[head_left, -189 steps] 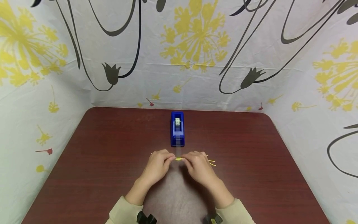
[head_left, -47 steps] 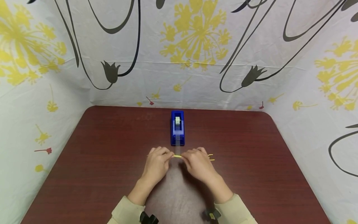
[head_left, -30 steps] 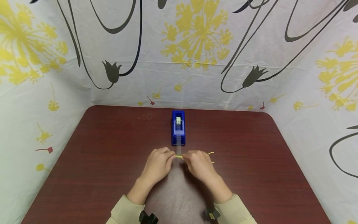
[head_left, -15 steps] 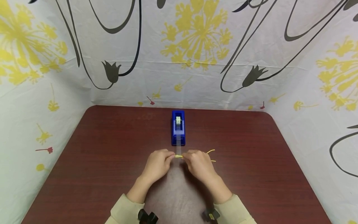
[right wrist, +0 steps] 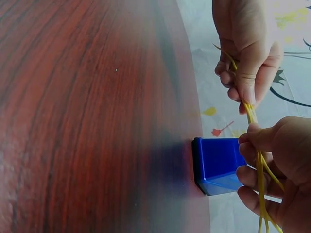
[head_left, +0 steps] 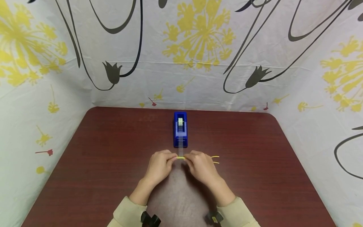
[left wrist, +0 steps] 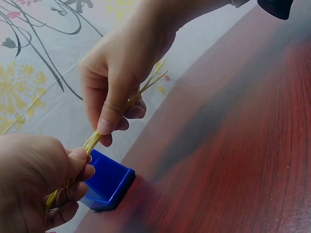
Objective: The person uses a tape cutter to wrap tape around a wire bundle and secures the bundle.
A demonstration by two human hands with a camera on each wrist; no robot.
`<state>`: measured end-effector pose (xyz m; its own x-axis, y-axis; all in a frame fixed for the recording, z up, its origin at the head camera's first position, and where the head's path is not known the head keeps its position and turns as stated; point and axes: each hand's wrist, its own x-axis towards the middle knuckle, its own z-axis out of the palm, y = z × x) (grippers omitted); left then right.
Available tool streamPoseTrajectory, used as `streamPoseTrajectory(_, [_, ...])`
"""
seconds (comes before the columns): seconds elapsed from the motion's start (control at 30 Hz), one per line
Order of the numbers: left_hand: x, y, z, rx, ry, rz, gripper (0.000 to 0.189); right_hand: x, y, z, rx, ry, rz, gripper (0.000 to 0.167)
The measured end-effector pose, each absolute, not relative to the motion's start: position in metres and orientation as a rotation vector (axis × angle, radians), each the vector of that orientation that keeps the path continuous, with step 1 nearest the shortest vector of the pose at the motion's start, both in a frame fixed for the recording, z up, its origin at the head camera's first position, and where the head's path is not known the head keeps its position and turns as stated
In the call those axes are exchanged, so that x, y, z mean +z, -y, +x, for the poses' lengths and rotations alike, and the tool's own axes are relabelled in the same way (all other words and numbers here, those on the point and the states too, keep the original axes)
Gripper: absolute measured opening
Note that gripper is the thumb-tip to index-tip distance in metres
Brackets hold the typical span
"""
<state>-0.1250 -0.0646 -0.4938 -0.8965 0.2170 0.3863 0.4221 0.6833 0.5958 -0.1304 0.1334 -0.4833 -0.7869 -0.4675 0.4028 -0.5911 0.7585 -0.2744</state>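
Strands [head_left: 181, 157]: yellow, gathered side by side, held between both hands in front of the dispenser [head_left: 180, 129]; loose ends spread past the right hand [head_left: 202, 165].
Left hand [head_left: 159, 164]: pinches the strands.
Right hand: pinches them too, near the left.
Tape [head_left: 181, 150]: runs from the dispenser to the strands; whether it sticks, one cannot tell.
Gathering and drawing out: seemingly done.
Cutting and wrapping: seemingly not done; no full wrap shows.
Table [head_left: 113, 142]: dark red wood grain, rounded far corners; the dispenser stands near its far edge.
Cloth [head_left: 127, 31]: white, printed with yellow and grey flowers, behind the table and at both sides.
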Motion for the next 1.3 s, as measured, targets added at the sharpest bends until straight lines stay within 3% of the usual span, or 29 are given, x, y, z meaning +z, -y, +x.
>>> streamPoseTrajectory(1.3, [-0.4896,0.0659,-0.1319,-1.039,2.786,-0.584,0.011,-0.492,-0.1329,-0.1345,0.574,2.472,0.841,0.01])
